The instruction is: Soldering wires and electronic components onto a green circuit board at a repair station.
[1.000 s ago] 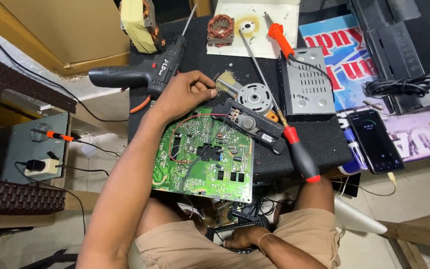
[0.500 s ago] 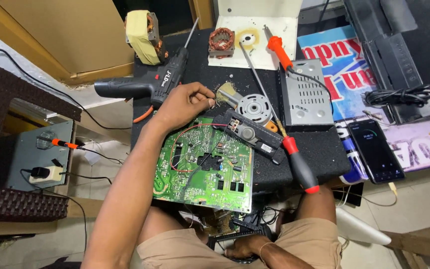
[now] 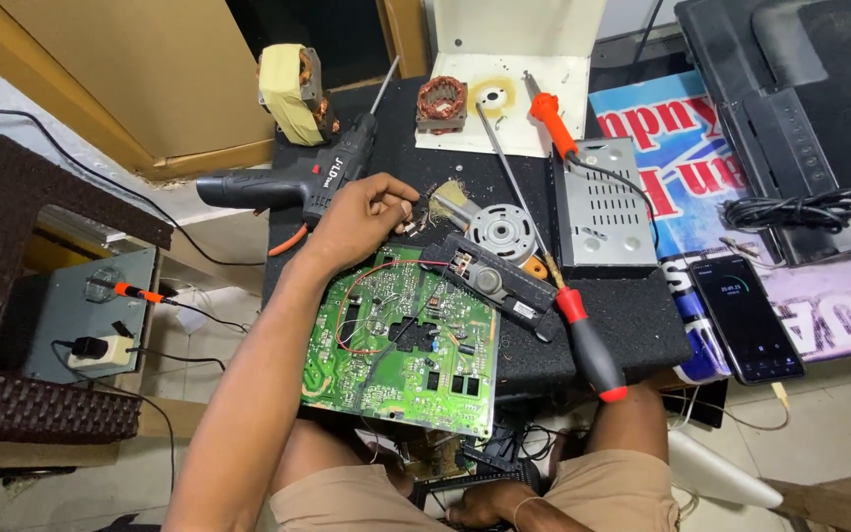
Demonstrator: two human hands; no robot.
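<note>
Head view: left hand pinches a small part, fingers together, on the black mat above the green circuit board. Right hand low between knees, fingers unclear.

Black bench top with green circuit board, screwdriver, drill.

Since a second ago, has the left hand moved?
Yes. The left hand slid off the green circuit board's top edge toward the small brush, fingertips now near it.
</note>
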